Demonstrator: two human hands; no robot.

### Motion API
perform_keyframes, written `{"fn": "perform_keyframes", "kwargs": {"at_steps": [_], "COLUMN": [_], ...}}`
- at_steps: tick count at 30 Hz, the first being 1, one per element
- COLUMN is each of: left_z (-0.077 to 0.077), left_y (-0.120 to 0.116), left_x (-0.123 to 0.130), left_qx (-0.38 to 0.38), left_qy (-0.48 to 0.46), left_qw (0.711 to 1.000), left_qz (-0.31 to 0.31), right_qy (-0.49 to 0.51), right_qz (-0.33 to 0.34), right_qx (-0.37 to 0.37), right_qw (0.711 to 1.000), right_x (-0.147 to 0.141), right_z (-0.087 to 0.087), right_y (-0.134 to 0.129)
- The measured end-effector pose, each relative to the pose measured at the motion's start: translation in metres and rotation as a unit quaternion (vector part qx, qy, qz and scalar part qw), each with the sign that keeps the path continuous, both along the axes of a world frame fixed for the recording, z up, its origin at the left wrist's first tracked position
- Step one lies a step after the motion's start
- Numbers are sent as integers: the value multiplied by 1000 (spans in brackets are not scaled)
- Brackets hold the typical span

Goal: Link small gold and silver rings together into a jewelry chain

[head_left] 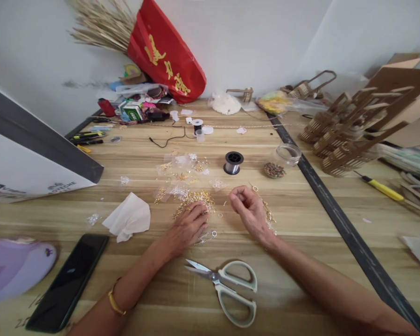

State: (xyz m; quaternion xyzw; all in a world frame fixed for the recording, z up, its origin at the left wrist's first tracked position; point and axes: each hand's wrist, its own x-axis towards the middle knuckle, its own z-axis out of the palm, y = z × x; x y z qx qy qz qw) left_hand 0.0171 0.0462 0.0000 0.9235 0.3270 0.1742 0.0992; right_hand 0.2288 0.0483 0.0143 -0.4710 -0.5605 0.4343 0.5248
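Note:
My left hand (189,226) rests on the near edge of a pile of small gold and silver beads (196,198), its fingers bent down at the pieces; what lies under the fingertips is hidden. To the right, my right hand (249,210) is closed with thumb and index finger together, and anything between them is too small to make out. Beside that hand lies a beaded gold chain (269,212). A silver chain with a ring (214,234) is next to my left hand. Beyond the hands stands a spool of wire (233,163).
Open scissors (215,276) lie nearest me. A phone (70,280) and a white cloth (129,218) are at left. At right are a jar of beads (275,170), a yellow cutter (383,188) and small woven baskets (341,154). A red bag (168,60) leans at the back.

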Motion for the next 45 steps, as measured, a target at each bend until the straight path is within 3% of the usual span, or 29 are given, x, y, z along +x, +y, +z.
{"fn": "perform_keyframes", "kwargs": {"at_steps": [7,16,21,27,33,39,45], "left_z": [-2,1,8,17,18,15,12], "left_y": [7,5,9,31,52,49,43], "left_x": [-8,-5,-4,-16,-14,-1,-1], "left_qx": [5,9,-24,-4,1,-12,-19], "left_qy": [-47,-53,-73,-109,-93,-97,-110], "left_qw": [999,999,997,991,992,992,991], "left_qz": [21,6,31,78,83,77,76], "right_qy": [-152,-205,-231,-202,-120,-31,7], "right_qz": [18,48,61,53,-15,-65,-96], "right_qx": [78,89,113,84,30,-19,-27], "right_qw": [985,973,965,974,992,997,995], "right_x": [-12,-12,-11,-10,-9,-6,-3], "right_z": [-21,-36,-36,-35,-26,-19,-30], "right_y": [-7,-7,-8,-6,-4,0,7]}}
